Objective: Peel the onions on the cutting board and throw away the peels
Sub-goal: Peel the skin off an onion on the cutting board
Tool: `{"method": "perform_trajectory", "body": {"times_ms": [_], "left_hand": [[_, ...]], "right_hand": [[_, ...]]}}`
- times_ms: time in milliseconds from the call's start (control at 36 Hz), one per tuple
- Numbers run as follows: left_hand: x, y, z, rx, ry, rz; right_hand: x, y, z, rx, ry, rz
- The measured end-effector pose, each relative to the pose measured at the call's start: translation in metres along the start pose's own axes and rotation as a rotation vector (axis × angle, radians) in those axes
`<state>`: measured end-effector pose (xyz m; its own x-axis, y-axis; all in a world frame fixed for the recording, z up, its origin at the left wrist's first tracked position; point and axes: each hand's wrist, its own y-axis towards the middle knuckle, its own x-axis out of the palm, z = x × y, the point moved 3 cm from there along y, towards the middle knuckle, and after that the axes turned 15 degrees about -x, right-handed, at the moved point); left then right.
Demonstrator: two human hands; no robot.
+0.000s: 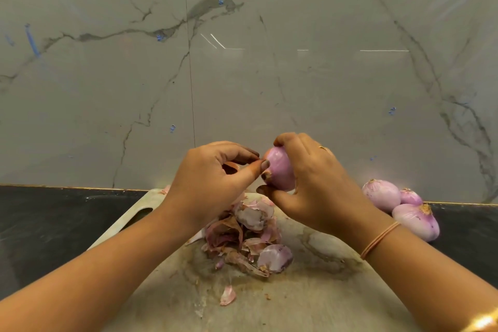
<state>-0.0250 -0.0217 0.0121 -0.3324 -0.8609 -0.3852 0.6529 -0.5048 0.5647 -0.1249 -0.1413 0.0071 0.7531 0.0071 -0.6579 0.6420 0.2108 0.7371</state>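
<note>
My right hand (310, 183) grips a pink onion (280, 170) above the worn cutting board (310, 299). Beside it, my left hand (213, 180) pinches a strip of peel at the onion's left side between thumb and forefinger. Under both hands a heap of pink and brown peels (248, 237) lies on the board, and one loose peel (227, 295) sits nearer to me. Three peeled onions (404, 205) rest on the dark counter to the right of the board.
The board lies on a black counter (54, 224) against a grey marble wall (242, 62). A handle slot (140, 213) is cut in the board's far left corner.
</note>
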Motion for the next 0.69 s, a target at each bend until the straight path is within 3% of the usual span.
{"method": "perform_trajectory", "body": {"times_ms": [306,694], "left_hand": [[0.008,0.000,-0.003,-0.086,0.093,-0.080],[-0.011,0.020,-0.027,-0.181,0.195,0.089]], "right_hand": [[0.001,0.000,-0.003,-0.041,-0.184,-0.049],[0.000,-0.001,0.001,0.041,0.241,-0.055]]}}
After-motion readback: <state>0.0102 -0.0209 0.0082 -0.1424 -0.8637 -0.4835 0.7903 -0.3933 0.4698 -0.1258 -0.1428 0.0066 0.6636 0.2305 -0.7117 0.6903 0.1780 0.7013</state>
